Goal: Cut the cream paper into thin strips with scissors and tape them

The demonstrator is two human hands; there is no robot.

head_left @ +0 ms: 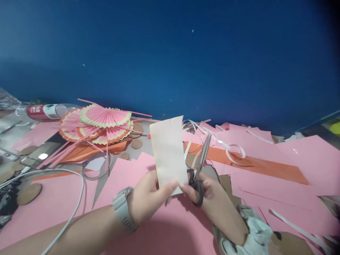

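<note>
A pale, roughly rectangular piece of paper (pixel 170 152) stands upright in front of me, its top edge slanted. My left hand (pixel 150 194) pinches it low down, thumb on the near face and fingers behind. In my right hand (pixel 208 194) is a pair of scissors (pixel 203 156) with dark handles, the blades pointing up beside the paper's right edge and looking closed. The right thumb and fingertips also touch the paper's lower right corner. Pink paper (pixel 159 230) lies beneath both hands.
Folded pink paper fans (pixel 106 120) with thin sticks lie left, near a plastic bottle (pixel 50 111). Right are pink sheets (pixel 278 187), an orange strip (pixel 255 164) and curled white strips (pixel 235 156). A white cable (pixel 81 191) crosses my left forearm. Behind rises a blue wall (pixel 170 63).
</note>
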